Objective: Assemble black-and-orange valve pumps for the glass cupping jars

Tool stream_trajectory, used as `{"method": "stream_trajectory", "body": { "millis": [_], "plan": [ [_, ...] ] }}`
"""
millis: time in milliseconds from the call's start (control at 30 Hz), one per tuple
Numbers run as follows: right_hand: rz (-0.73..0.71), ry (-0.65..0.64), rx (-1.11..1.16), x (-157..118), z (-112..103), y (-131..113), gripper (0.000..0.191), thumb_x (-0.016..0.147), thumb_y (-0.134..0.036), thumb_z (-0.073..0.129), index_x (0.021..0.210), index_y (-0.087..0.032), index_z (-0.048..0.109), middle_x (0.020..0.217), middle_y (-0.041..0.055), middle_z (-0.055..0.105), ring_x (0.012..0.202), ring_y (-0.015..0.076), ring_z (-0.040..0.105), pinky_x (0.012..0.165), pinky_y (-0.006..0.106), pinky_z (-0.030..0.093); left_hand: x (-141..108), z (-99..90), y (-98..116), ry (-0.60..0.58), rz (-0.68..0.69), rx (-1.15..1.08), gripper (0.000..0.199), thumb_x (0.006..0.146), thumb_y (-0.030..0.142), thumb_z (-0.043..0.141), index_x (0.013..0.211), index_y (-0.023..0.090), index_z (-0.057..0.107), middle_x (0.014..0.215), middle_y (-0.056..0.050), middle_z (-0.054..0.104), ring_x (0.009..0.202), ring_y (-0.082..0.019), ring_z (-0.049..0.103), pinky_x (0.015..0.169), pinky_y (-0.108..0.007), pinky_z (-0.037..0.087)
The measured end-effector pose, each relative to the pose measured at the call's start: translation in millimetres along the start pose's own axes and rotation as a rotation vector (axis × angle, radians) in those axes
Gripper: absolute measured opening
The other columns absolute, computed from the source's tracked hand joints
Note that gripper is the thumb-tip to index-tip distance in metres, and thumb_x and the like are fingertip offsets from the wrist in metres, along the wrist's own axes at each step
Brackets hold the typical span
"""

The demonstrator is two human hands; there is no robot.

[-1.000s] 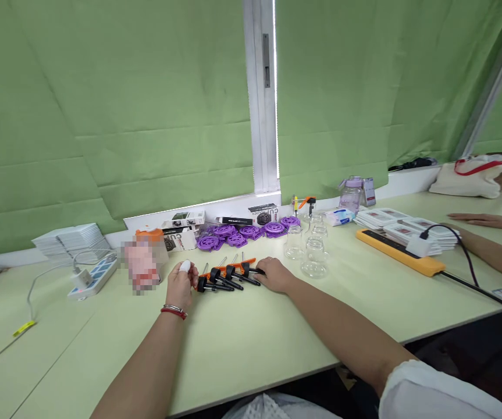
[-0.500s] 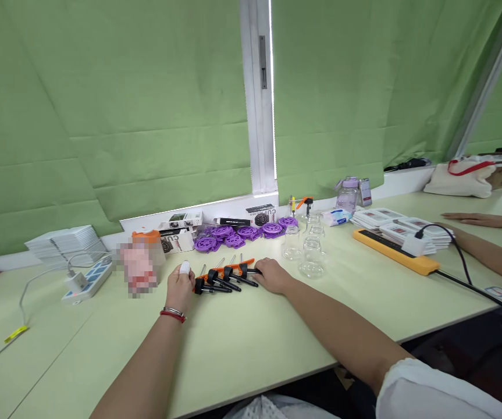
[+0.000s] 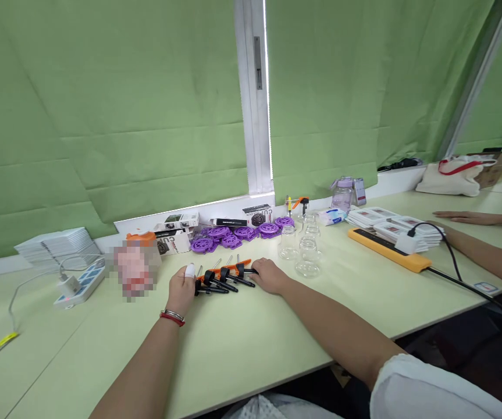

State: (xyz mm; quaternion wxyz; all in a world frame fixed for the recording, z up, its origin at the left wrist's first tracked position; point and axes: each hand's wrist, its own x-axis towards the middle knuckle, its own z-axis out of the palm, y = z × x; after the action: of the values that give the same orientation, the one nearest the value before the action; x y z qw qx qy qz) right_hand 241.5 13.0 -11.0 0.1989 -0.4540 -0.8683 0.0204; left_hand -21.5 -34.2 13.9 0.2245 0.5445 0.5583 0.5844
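Several black sprayer heads with orange levers [image 3: 222,273] lie side by side in a slanting row on the table, their black stems pointing towards me and thin metal tubes sticking up behind. At the row's left end my left hand [image 3: 181,290] is closed on it, with a white cover on the thumb. My right hand [image 3: 268,274] has its fingers curled at the black part of the right end. Its fingertips are partly hidden. Clear glass bottles [image 3: 308,259] stand just beyond my right hand.
Behind the row lie purple wheel-shaped parts [image 3: 245,233] and printed boxes [image 3: 173,242]. A white power strip [image 3: 85,285] and a blurred pink item [image 3: 132,267] are at left. At right are an orange power strip [image 3: 390,251], stacked cards [image 3: 377,218] and another person's arms [image 3: 486,247].
The whole view has shifted slightly, so the scene sits a little further left. Both hands stay at the ends of the row, and the left thumb has shifted slightly.
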Motion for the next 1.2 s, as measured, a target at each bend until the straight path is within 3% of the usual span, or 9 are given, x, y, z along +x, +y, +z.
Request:
{"method": "stream_trajectory", "body": {
  "millis": [233,333,500,667,833,967,1067,1200],
  "plan": [
    [0.02,0.031,0.019,0,-1,0,0.025,0.09,-0.035,0.044,0.089,-0.014,0.058,0.092,0.01,0.062,0.089,0.0216,0.053,0.079,0.032,0.036,-9,3.9,11,-0.044,0.093,0.155,0.035,0.081,0.039,0.049,0.053,0.02,0.042,0.048,0.003,0.039,0.048,-0.013,0.034,0.047,-0.024,0.026],
    [0.019,0.075,0.051,-1,-6,-3,0.024,0.091,-0.033,0.044,0.094,-0.014,0.057,0.095,0.0104,0.061,0.093,0.0214,0.052,0.082,0.033,0.036,-14,9.2,15,-0.086,0.096,0.126,0.028,0.079,0.039,0.052,0.059,0.02,0.048,0.05,0.003,0.043,0.049,-0.013,0.037,0.047,-0.023,0.028],
    [-0.076,0.197,0.109,-3,-17,-20,0.023,0.092,-0.034,0.043,0.097,-0.015,0.054,0.099,0.0096,0.059,0.095,0.021,0.049,0.088,0.035,0.034,-21,17.7,22,-0.223,0.063,-0.016,0.02,0.076,0.038,0.056,0.083,0.02,0.054,0.057,0.004,0.05,0.047,-0.01,0.041,0.047,-0.021,0.031],
    [-0.192,0.207,0.128,-4,-25,-47,0.021,0.091,-0.033,0.044,0.097,-0.015,0.054,0.098,0.0095,0.059,0.094,0.0213,0.049,0.088,0.036,0.034,-28,26.2,37,-0.357,-0.079,-0.187,0.044,0.078,0.046,0.054,0.111,0.02,0.041,0.062,0.004,0.055,0.037,-0.009,0.044,0.041,-0.021,0.033],
    [-0.238,0.137,0.129,-17,-37,-75,0.018,0.088,-0.032,0.05,0.093,-0.015,0.055,0.095,0.01,0.06,0.092,0.0222,0.051,0.086,0.038,0.036,-36,32.8,65,-0.468,-0.282,-0.195,0.036,0.078,0.049,0.054,0.095,0.018,0.048,0.052,0.004,0.051,0.036,-0.011,0.046,0.036,-0.023,0.034],
    [-0.256,0.132,0.169,-41,-50,-84,0.03,0.084,-0.04,0.055,0.105,-0.017,0.054,0.105,0.0116,0.059,0.099,0.0253,0.051,0.088,0.041,0.038,-50,30.8,82,-0.434,-0.342,-0.206,0.031,0.073,0.043,0.064,0.085,0.017,0.052,0.053,0.005,0.049,0.032,-0.007,0.038,0.031,-0.02,0.024],
    [-0.234,0.349,0.114,-61,-64,-69,0.061,0.078,-0.052,0.058,0.126,-0.02,0.041,0.129,0.0161,0.046,0.12,0.0312,0.04,0.099,0.047,0.031,-59,26.2,82,-0.387,-0.328,-0.249,0.032,0.071,0.04,0.066,0.088,0.015,0.057,0.053,0.006,0.046,0.032,-0.005,0.035,0.031,-0.02,0.021],
    [0.156,0.823,0.016,-80,-78,-18,0.082,0.074,-0.056,0.059,0.136,-0.018,0.023,0.143,0.0182,0.027,0.132,0.0337,0.022,0.105,0.053,0.021,-56,22.5,68,-0.247,-0.355,-0.291,0.032,0.072,0.045,0.061,0.079,0.015,0.055,0.05,0.006,0.045,0.031,-0.006,0.034,0.031,-0.02,0.02]
  ]
}}
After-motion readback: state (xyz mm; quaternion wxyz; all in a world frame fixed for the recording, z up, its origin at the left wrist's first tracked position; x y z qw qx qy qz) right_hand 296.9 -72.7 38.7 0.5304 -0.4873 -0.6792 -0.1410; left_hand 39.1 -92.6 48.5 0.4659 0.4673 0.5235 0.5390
